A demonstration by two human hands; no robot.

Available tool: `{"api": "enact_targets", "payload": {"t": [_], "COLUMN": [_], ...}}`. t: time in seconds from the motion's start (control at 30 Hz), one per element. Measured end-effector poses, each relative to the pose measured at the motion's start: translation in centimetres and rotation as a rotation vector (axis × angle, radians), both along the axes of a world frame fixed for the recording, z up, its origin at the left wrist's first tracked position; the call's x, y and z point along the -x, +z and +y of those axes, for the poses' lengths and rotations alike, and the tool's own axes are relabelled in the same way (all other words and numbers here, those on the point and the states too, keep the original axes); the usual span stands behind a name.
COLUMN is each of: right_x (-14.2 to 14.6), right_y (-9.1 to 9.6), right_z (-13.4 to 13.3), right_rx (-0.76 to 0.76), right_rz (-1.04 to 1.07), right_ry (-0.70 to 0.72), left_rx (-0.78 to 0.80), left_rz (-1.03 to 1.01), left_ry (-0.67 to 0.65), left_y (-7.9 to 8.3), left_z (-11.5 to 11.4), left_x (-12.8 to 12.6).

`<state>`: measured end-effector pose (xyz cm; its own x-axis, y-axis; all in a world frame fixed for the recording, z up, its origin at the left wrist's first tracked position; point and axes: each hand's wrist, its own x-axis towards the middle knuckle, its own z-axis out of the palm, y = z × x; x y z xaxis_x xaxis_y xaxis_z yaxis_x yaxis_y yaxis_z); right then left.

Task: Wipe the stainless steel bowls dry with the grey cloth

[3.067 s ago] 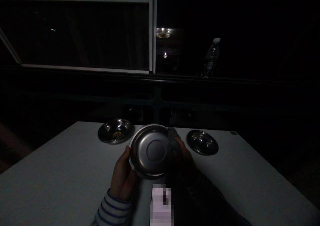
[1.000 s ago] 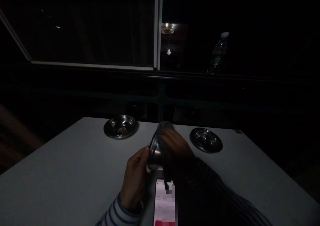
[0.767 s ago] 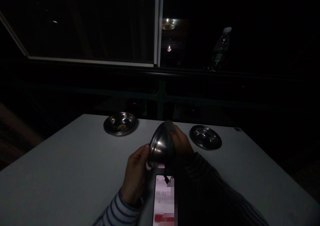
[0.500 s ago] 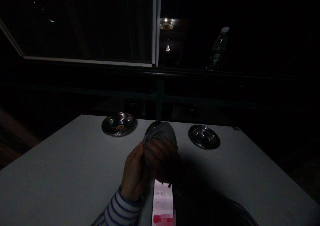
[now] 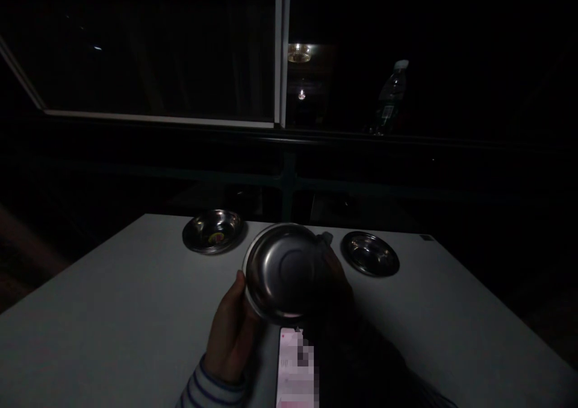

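Since half a second ago, the metal bowl [image 5: 289,269] has turned so its ringed base faces the camera, and the right hand [image 5: 341,284] has shifted from across it to its right side. Raised above the middle of the white table [image 5: 135,312], toward the far edge, the bowl sits in the left hand [image 5: 230,330], which grips its left rim with the thumb in front. Against the opposite side the right hand holds a grey cloth [image 5: 326,238], its fingers mostly lost in shadow. Stacked bowls [image 5: 214,231] stand near the table's far-left corner; a shallow metal dish [image 5: 370,254] lies nearer the far-right corner. Below the bowl, toward the near edge, lies a lit phone [image 5: 286,360], partly pixelated.
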<state>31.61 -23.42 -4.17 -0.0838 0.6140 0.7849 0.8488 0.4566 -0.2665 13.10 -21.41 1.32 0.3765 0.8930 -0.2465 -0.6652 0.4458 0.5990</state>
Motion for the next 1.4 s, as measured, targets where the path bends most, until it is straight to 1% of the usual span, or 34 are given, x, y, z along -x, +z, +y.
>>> {"api": "enact_targets", "payload": {"t": [0.07,0.1,0.17,0.23,0.3,0.37,0.43,0.5,0.53,0.6,0.67,0.73,0.8,0.87,0.93,0.97,1.03,1.1,1.13,1.2,1.27,1.33,1.4], "right_x": [-0.4,-0.4,-0.2,0.8,2.4,4.2,5.4,5.4,4.9,3.5,2.4,2.4,3.6,5.2,6.1,6.0,4.9,3.3,2.5,1.8,2.0,2.9,4.0], "right_y": [1.5,2.4,4.2,5.7,6.6,6.9,6.9,6.7,6.5,5.7,4.5,3.2,2.3,2.4,3.5,4.1,5.1,5.1,4.6,3.0,1.0,-0.8,-1.9], "right_z": [0.5,0.8,1.4,1.5,1.2,0.7,0.3,0.3,0.5,0.9,1.1,0.7,-0.1,-0.6,-0.4,0.1,1.2,2.1,2.3,2.3,1.9,1.5,1.2], "right_rx": [0.046,0.084,0.144,0.125,0.086,0.077,0.067,0.040,0.027,0.018,0.022,0.005,-0.046,-0.056,-0.016,0.013,0.069,0.120,0.141,0.154,0.070,-0.013,-0.042], "right_rz": [0.180,0.228,0.220,0.070,-0.114,-0.273,-0.380,-0.430,-0.424,-0.350,-0.243,-0.194,-0.250,-0.378,-0.435,-0.426,-0.351,-0.219,-0.132,0.040,0.129,0.037,-0.124], "right_ry": [0.043,0.090,0.172,0.200,0.198,0.195,0.218,0.243,0.231,0.164,0.070,-0.011,-0.026,0.071,0.155,0.168,0.147,0.107,0.088,0.055,-0.018,-0.055,-0.025], "left_rx": [-0.013,-0.028,-0.067,-0.107,-0.136,-0.165,-0.186,-0.168,-0.144,-0.083,-0.026,0.016,0.032,0.020,-0.003,-0.007,0.016,0.070,0.092,0.095,0.066,0.038,0.016], "left_rz": [0.034,0.061,0.118,0.169,0.195,0.208,0.211,0.208,0.204,0.186,0.164,0.135,0.097,0.065,0.053,0.054,0.062,0.064,0.058,0.033,0.010,0.007,0.010], "left_ry": [0.003,0.004,0.002,0.004,0.002,0.021,0.070,0.097,0.094,0.095,0.142,0.182,0.151,0.118,0.122,0.133,0.143,0.139,0.131,0.112,0.106,0.116,0.123], "left_y": [-0.2,-0.2,-0.3,-0.2,0.0,0.2,0.3,0.3,0.3,0.2,0.1,-0.1,-0.3,-0.5,-0.7,-0.7,-0.6,-0.4,-0.3,-0.2,-0.3,-0.3,-0.3], "left_z": [-0.2,-0.2,-0.2,-0.2,-0.3,-0.4,-0.5,-0.5,-0.4,-0.2,0.1,0.4,0.5,0.4,0.3,0.2,0.2,0.3,0.3,0.5,0.8,1.0,0.9], "left_x": [0.2,0.3,0.4,0.2,-0.1,-0.4,-0.6,-0.5,-0.4,-0.1,0.3,0.3,0.1,-0.3,-0.6,-0.6,-0.4,-0.1,0.1,0.3,0.2,-0.1,-0.3]}}
